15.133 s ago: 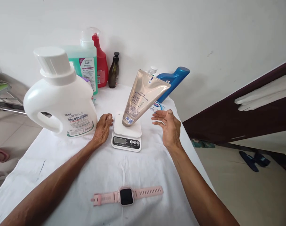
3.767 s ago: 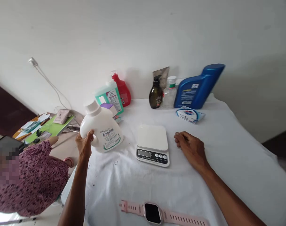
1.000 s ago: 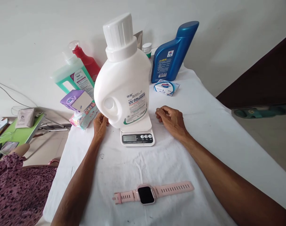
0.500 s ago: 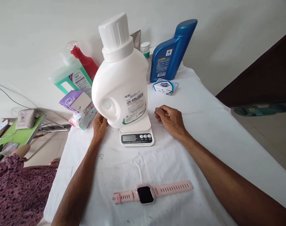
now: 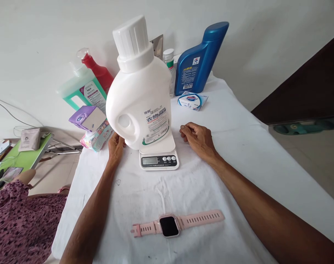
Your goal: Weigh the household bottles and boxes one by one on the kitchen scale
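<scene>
The large white plastic bottle with a ribbed cap and a moulded loop handle (image 5: 145, 97) is supported on the low white digital scale with a black button panel (image 5: 159, 161). The handle end of the bottle projects past the left edge of the platform. A topple to the left is therefore judged the main hazard: the bottle is tall beside its narrow support, and a nudge at the handle could be enough to cause it. In that event, the purple soft pack (image 5: 83, 117), stacked on the pink and teal printed box (image 5: 97, 137), could be struck.

The left hand (image 5: 116, 149) is positioned just beside the handle end. Its fingers are partly hidden by the bottle; whether they are spread, narrowed or in contact cannot be told. If the bottle or platform is touched there, the load on the scale may be disturbed.

The right hand (image 5: 199, 140) is rested near the scale's right side, apart from it, with the fingers curled narrowly and nothing seen in them. From that distance, a tip to the left could not readily be arrested. No figures can be made out on the display.
</scene>
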A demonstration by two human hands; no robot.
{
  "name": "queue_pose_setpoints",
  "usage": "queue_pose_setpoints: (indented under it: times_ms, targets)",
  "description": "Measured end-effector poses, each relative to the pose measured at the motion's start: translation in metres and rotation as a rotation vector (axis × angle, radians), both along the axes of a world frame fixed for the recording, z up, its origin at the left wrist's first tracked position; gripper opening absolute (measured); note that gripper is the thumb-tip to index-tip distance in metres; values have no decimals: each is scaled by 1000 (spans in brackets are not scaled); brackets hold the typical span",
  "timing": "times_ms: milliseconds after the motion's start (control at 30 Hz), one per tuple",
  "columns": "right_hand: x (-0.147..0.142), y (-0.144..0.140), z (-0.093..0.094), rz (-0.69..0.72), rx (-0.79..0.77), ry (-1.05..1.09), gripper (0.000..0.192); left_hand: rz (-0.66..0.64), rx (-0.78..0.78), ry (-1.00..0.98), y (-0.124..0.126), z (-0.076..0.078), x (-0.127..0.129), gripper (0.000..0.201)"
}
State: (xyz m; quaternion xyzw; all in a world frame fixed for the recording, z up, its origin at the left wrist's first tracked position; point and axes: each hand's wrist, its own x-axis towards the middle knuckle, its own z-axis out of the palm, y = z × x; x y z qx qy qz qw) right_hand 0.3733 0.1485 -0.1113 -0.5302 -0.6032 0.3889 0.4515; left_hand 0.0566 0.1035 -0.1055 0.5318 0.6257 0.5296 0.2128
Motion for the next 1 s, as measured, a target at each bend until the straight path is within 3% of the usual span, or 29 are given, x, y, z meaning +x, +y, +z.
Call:
queue_pose_setpoints:
  times_ms: [133,200,300,400,567,733,833,1000]
  targets:
    - [-1,1,-2,6,-1,5,35,13,16,-95,-1,-4,-1,57]
    - [-1,2,-3,-2,6,7,36,60,67,-202,-3,1,0,64]
    - [-1,4,-3,2,3,21,37,128,258,-260,-9,24,5,69]
    - [0,5,-3,19,16,31,37,69,406,-241,-14,58,16,77]
    - [1,6,-3,12,23,44,35,-35,405,-175,-11,102,46,70]
    - [1,5,0,-7,25,111,39,-42,311,-252,-4,123,74,65]
    - [2,4,5,-37,29,184,51,5,322,-378,1,134,89,70]
    - [4,2,11,-61,1,317,63,51,337,-410,20,148,106,72]
